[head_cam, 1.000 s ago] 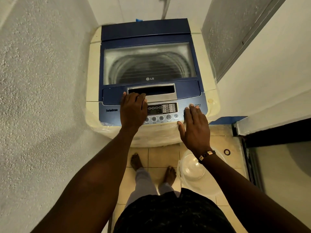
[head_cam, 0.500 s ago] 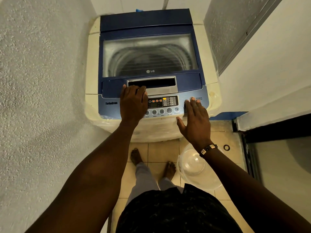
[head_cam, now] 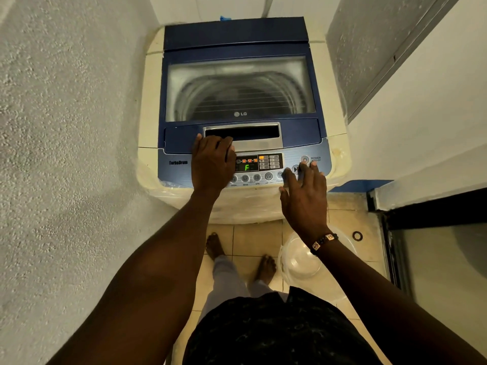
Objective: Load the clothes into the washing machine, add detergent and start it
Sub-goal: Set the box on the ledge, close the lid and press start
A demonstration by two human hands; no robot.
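In a narrow tiled alcove the heavy, rigid washing machine (head_cam: pixel 237 106) needs only light button presses: left hand (head_cam: pixel 212 164) flat by its lid handle (head_cam: pixel 242 135), right hand (head_cam: pixel 303 198) spread, fingertips (head_cam: pixel 303 168) at the start button.

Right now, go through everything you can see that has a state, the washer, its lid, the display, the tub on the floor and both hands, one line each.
Blue and cream top-loading washing machine: powered on.
Blue-framed glass lid: closed.
Control panel display: lit, showing a green F.
Clear plastic basin on the tiled floor: upright, looks empty.
Left hand: resting flat on the panel.
Right hand: fingers straight, tips at the start button.
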